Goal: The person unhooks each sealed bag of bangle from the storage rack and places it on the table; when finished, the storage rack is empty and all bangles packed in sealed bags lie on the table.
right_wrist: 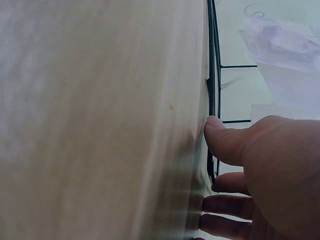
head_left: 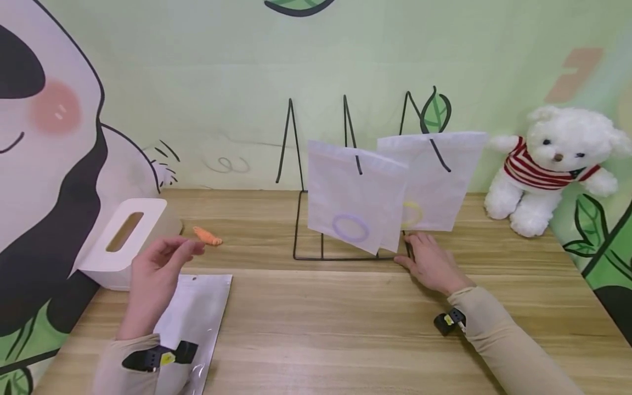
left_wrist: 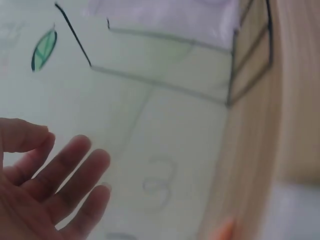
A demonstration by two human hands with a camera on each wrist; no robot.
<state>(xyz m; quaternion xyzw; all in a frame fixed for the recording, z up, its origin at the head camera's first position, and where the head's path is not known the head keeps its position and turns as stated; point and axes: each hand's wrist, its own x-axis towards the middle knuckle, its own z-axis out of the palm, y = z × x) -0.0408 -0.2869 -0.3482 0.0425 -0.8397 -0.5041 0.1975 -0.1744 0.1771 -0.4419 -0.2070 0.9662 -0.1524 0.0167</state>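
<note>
A black wire display rack (head_left: 295, 225) with upright hooks stands on the table. On it hang white pouches, one with a purple ring (head_left: 349, 227) showing and one farther right with a yellow ring (head_left: 413, 215). My right hand (head_left: 432, 263) grips the rack's front right base corner; in the right wrist view the thumb (right_wrist: 225, 142) lies on the wire. Raised over the left side, my left hand (head_left: 158, 277) has thumb and index fingertip together, other fingers loosely bent, nothing visible between them. Below it lies a flat silvery pouch (head_left: 199, 312) with a hang hole.
Beyond the left hand are a small orange item (head_left: 207, 236) and a white tissue box (head_left: 106, 260) with a slotted top. A white teddy bear (head_left: 545, 164) in a striped shirt sits at the right by the painted wall. The wooden table (head_left: 316, 329) reaches to that wall.
</note>
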